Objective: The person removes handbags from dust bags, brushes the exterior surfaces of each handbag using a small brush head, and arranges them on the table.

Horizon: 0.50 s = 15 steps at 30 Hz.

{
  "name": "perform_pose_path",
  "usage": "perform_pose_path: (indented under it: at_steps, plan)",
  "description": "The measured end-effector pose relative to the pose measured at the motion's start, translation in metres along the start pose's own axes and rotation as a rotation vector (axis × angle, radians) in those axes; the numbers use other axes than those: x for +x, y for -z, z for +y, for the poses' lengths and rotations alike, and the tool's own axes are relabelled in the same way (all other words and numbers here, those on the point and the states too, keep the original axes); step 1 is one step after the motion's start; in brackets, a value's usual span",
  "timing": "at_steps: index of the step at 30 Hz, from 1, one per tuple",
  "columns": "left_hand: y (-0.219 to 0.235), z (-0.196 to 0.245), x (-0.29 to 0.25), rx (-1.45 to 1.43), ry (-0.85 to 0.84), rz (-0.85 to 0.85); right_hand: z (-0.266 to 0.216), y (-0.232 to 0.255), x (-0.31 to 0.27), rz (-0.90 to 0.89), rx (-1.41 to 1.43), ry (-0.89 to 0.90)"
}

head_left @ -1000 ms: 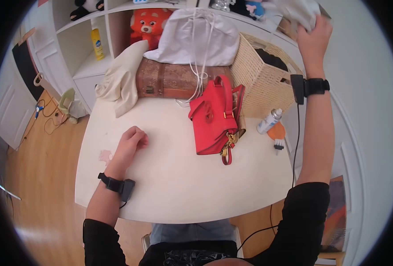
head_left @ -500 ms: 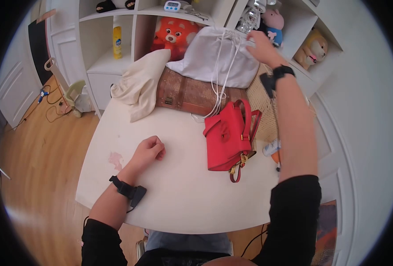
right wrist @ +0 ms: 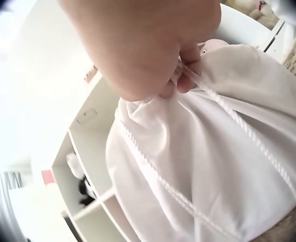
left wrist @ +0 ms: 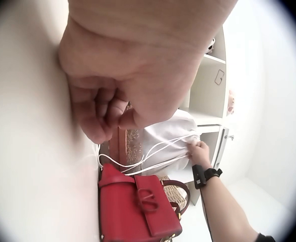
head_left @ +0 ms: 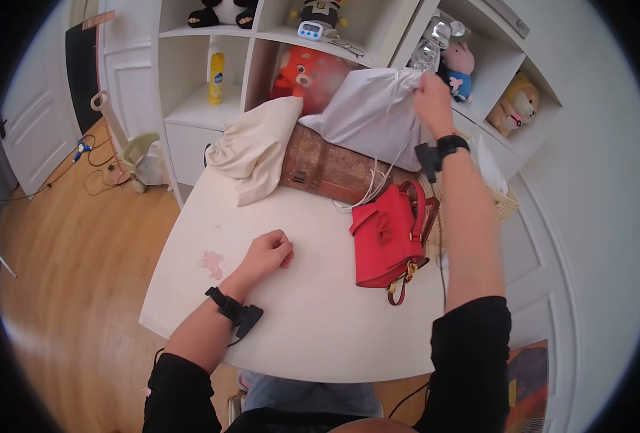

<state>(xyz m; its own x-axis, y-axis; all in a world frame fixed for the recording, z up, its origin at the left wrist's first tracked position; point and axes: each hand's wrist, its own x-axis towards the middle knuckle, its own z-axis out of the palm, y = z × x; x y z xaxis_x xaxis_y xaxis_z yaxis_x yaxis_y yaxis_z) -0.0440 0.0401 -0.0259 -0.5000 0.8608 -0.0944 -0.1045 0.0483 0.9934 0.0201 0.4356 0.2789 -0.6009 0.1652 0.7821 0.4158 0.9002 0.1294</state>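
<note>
My right hand (head_left: 434,105) pinches the gathered neck of a white drawstring bag (head_left: 370,108), which leans above a brown patterned suitcase (head_left: 327,166) at the back of the table. In the right wrist view, twisted cords (right wrist: 238,118) run down from between the fingers over the bag's folds. My left hand (head_left: 266,252) rests on the white tabletop with fingers loosely curled and nothing in them. A red handbag (head_left: 386,242) stands to its right, its handles upright and its front emblem (left wrist: 148,200) showing in the left wrist view.
A cream cloth bag (head_left: 255,148) slumps over the suitcase's left end. Behind my right forearm, a woven basket (head_left: 507,206) holds white cloth (head_left: 487,162). Shelves at the back carry a red plush toy (head_left: 309,76), a yellow spray can (head_left: 217,79) and other soft toys.
My right hand has come left from above the basket, where it held pale cloth, and now grips the white bag's neck. Pale cloth now shows in the basket. The left hand stays resting.
</note>
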Motion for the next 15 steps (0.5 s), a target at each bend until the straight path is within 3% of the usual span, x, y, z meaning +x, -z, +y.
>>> perform_pose_path:
  at_steps: [3,5,7,9,11,12,13,14,15]
  plan:
    - [0.000,0.005,-0.002,0.026,-0.018,0.012,-0.030,0.054,0.006,0.060,0.267,-0.125]
    - [0.002,0.007,-0.001,-0.004,-0.005,0.049,-0.065,0.076,0.010,0.423,0.455,0.047]
    - [0.001,0.004,-0.001,-0.033,0.025,0.077,-0.094,0.111,0.007,0.478,0.525,0.058]
    - [0.009,-0.003,0.008,-0.136,-0.055,0.232,-0.112,0.150,-0.005,0.550,0.584,0.061]
    - [0.030,-0.004,0.016,-0.137,-0.057,0.304,-0.126,0.183,-0.025,0.076,0.843,-0.118]
    - [0.034,-0.011,0.022,-0.164,-0.053,0.390,-0.134,0.185,-0.038,0.087,0.840,-0.135]
    - [0.033,-0.046,0.036,-0.536,-0.403,0.456,-0.147,0.186,-0.051,-0.053,1.062,-0.209]
    - [0.031,-0.035,0.028,-0.519,-0.402,0.450,-0.157,0.190,-0.067,-0.191,1.288,-0.280]
    - [0.030,-0.009,0.048,-0.490,-0.374,0.382,-0.167,0.201,-0.086,-0.295,1.284,-0.307]
